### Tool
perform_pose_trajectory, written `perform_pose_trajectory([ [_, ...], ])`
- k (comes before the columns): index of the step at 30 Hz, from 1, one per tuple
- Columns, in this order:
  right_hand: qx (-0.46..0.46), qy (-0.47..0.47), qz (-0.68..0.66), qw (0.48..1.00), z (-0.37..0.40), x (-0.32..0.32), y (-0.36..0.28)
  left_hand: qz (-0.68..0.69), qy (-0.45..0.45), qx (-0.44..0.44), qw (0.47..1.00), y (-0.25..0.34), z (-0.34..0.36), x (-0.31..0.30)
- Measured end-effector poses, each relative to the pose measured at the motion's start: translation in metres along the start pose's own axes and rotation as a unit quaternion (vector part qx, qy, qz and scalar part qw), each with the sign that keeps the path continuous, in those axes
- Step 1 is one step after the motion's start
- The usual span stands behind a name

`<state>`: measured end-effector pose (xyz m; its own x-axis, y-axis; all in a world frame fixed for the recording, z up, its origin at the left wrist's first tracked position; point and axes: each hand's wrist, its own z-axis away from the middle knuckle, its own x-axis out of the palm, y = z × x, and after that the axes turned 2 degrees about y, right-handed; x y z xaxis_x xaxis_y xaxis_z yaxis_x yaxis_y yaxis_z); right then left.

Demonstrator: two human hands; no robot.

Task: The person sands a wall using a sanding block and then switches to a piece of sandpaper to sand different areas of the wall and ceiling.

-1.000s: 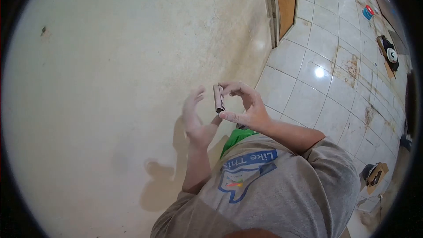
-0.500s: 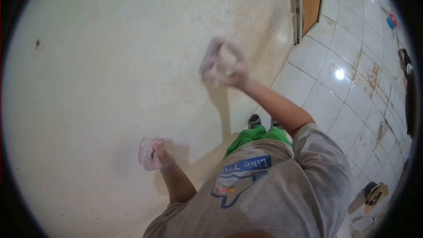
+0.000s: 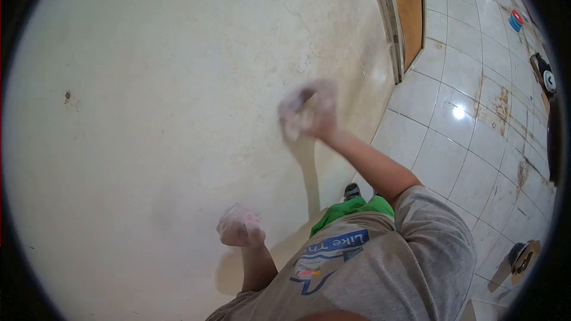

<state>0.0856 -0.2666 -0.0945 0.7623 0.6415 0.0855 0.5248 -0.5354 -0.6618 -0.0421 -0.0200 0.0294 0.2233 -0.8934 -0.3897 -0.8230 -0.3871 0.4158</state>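
Against a large off-white wall (image 3: pixel 148 172), my right hand (image 3: pixel 324 119) is raised and smeared by motion. Its fingers curl around a pale, purplish crumpled cloth (image 3: pixel 291 110), whose outline is blurred. Lower and to the left, my left hand (image 3: pixel 242 232) is closed on a wadded pinkish-white cloth (image 3: pixel 239 214) at the wall surface. Part of that cloth is hidden by the hand. Shadows of both arms fall on the wall.
A brown door (image 3: pixel 410 15) in a frame stands at upper right. White floor tiles (image 3: pixel 440 160) with brown stains run along the right. A red-and-blue round item (image 3: pixel 515 21) and a cardboard piece (image 3: pixel 526 261) with a dark object lie there. Cracks (image 3: pixel 291 9) mark the wall.
In view, my left hand has shifted right and slightly down with its cloth. My right hand has moved a little down, still blurred. The whole view has turned slightly.
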Motion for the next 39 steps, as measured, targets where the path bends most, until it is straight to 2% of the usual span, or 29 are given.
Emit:
perform_pose_trajectory([
  [2,-0.137,-0.103,-0.071,0.983,0.030,0.004,-0.038,-0.005,-0.006,0.027,1.000,-0.006,-0.001,-0.002],
  [4,-0.250,-0.130,-0.202,0.938,0.060,0.011,-0.067,-0.005,0.007,0.049,0.999,-0.015,-0.003,0.000],
  [6,-0.278,-0.148,-0.214,0.925,0.065,0.010,-0.070,-0.006,0.039,0.062,0.997,-0.020,-0.004,0.002],
  [7,-0.290,-0.158,-0.222,0.917,0.068,0.008,-0.071,-0.034,0.021,0.107,0.993,-0.020,-0.010,0.000],
  [9,-0.190,-0.198,-0.184,0.944,0.057,0.012,-0.032,-0.091,-0.017,0.194,0.977,-0.017,-0.027,-0.009],
  [10,-0.207,-0.050,-0.063,0.975,0.051,0.016,-0.006,-0.103,-0.010,0.191,0.976,-0.015,-0.033,-0.014],
  [11,-0.141,-0.002,-0.064,0.988,0.021,0.010,0.004,-0.114,-0.004,0.188,0.976,-0.011,-0.037,-0.018],
  [12,0.009,0.025,0.007,1.000,0.007,0.004,0.019,-0.126,0.002,0.184,0.975,-0.008,-0.039,-0.020],
  [13,0.212,0.115,-0.056,0.969,-0.005,0.007,0.037,-0.113,0.005,0.159,0.981,-0.009,-0.036,-0.022],
  [14,0.363,0.192,-0.094,0.907,-0.015,0.001,0.064,-0.100,0.005,0.135,0.986,-0.014,-0.030,-0.026],
  [15,0.501,0.263,-0.128,0.814,-0.025,-0.004,0.078,-0.086,0.006,0.112,0.990,-0.019,-0.026,-0.028],
  [18,0.405,0.259,-0.001,0.877,-0.005,0.006,0.070,-0.044,0.006,0.027,0.999,-0.020,-0.015,-0.022],
  [20,0.360,0.146,-0.129,0.912,0.011,0.014,0.001,0.011,0.024,0.008,1.000,-0.023,-0.013,-0.014],
  [21,0.206,0.063,-0.063,0.974,0.034,0.016,-0.018,0.037,0.032,-0.004,0.999,-0.024,-0.011,-0.012],
  [22,0.043,0.046,-0.065,0.996,0.029,0.011,-0.056,0.032,0.018,-0.032,0.999,-0.025,-0.003,-0.018],
  [23,0.048,-0.059,-0.234,0.969,0.047,0.015,-0.073,0.029,0.003,-0.060,0.998,-0.027,0.007,-0.023],
  [25,-0.040,-0.165,-0.340,0.925,0.049,0.015,-0.080,0.034,-0.016,-0.111,0.993,-0.029,0.023,-0.030],
  [27,-0.218,-0.164,-0.231,0.934,0.034,0.007,-0.071,0.043,-0.020,-0.126,0.991,-0.031,0.030,-0.029],
  [30,-0.164,-0.116,-0.202,0.959,0.014,0.004,-0.035,0.046,-0.027,-0.127,0.990,-0.031,0.037,-0.019],
  [32,-0.054,-0.024,-0.104,0.993,0.024,0.011,0.002,0.036,-0.039,-0.115,0.992,-0.028,0.041,-0.012],
  [35,-0.036,0.036,-0.022,0.998,0.001,0.000,-0.005,0.003,-0.066,-0.069,0.995,-0.023,0.042,0.004],
  [38,0.173,0.209,-0.034,0.962,0.062,0.021,-0.030,-0.025,-0.136,-0.021,0.990,-0.024,0.041,0.034],
  [39,0.408,0.266,-0.130,0.863,0.090,0.029,-0.049,-0.006,-0.182,-0.046,0.982,-0.027,0.044,0.047],
])
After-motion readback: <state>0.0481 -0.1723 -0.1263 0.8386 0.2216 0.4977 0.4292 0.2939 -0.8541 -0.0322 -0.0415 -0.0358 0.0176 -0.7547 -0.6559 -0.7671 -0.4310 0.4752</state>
